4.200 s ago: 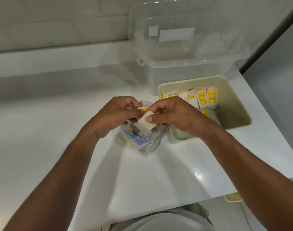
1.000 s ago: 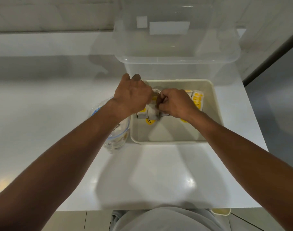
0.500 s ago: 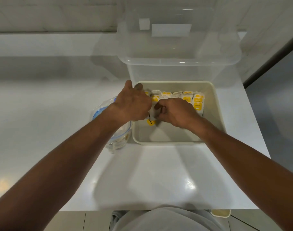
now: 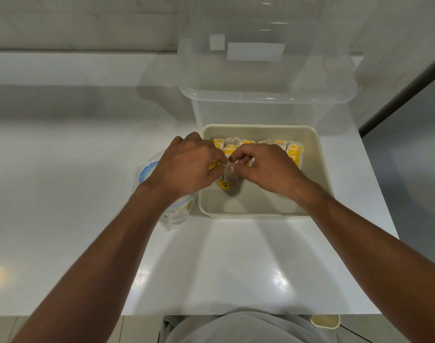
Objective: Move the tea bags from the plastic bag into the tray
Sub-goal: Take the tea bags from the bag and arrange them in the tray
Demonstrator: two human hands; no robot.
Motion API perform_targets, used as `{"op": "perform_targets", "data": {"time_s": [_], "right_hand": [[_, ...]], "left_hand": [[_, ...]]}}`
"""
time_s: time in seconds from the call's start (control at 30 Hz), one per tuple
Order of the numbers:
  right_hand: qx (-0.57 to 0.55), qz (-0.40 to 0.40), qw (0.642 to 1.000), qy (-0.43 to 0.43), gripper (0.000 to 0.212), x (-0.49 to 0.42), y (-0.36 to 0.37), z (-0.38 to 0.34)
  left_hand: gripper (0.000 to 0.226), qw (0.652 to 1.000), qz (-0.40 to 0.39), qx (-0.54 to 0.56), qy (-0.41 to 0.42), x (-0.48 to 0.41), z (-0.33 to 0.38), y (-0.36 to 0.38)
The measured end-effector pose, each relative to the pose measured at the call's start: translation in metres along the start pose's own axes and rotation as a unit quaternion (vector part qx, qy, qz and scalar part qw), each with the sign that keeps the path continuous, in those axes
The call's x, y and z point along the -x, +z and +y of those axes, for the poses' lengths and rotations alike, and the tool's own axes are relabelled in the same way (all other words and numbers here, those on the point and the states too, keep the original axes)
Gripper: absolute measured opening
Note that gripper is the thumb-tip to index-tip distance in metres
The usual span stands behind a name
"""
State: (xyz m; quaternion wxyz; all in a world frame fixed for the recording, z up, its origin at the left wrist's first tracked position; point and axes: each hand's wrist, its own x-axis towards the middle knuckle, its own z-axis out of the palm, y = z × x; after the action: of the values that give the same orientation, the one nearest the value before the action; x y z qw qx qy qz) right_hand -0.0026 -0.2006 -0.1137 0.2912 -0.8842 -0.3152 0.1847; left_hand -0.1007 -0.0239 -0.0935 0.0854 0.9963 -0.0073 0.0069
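Observation:
A beige tray point(image 4: 320, 169) stands on the white counter. A row of white and yellow tea bags point(image 4: 294, 153) lines its far wall. Both hands are inside the tray's left half. My left hand point(image 4: 186, 167) and my right hand point(image 4: 263, 167) meet fingertip to fingertip over a tea bag point(image 4: 227, 169) at the row's near side, pinching it. A yellow tag point(image 4: 224, 184) marked TEA hangs below them. The clear plastic bag point(image 4: 177, 214) with a blue print stands left of the tray, mostly hidden by my left forearm.
A large clear plastic storage box point(image 4: 263, 95) stands right behind the tray. The counter's front edge point(image 4: 236, 314) runs near my body. Its right edge point(image 4: 375, 184) lies just past the tray. A small beige container point(image 4: 325, 321) sits below the counter edge.
Both hands carried tea bags from the plastic bag over into the tray. In the last second they stayed there, pressing a bag against the row; the view shifted slightly.

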Motion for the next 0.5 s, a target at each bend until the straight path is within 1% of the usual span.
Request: {"op": "perform_targets", "data": {"time_s": [0.1,0.17,0.33,0.43,0.5], "right_hand": [[-0.011,0.008,1.000,-0.004,0.017,0.001,-0.004,-0.007],[-0.014,0.010,1.000,-0.010,0.015,0.002,-0.004,-0.013],[-0.021,0.026,0.999,-0.011,0.013,0.003,-0.003,-0.031],[-0.030,0.037,0.999,-0.006,0.011,0.005,0.003,-0.044],[-0.031,0.045,0.998,-0.008,0.010,0.006,0.010,-0.054]], "left_hand": [[0.036,1.000,0.013,0.019,-0.006,0.006,-0.003,-0.003],[0.037,0.999,0.022,0.029,-0.008,0.010,-0.005,-0.004],[0.028,0.996,0.049,0.073,-0.012,0.025,-0.022,-0.007],[0.020,0.994,0.053,0.095,-0.023,0.036,-0.039,-0.010],[0.019,0.993,0.051,0.105,-0.030,0.043,-0.052,-0.009]]}}
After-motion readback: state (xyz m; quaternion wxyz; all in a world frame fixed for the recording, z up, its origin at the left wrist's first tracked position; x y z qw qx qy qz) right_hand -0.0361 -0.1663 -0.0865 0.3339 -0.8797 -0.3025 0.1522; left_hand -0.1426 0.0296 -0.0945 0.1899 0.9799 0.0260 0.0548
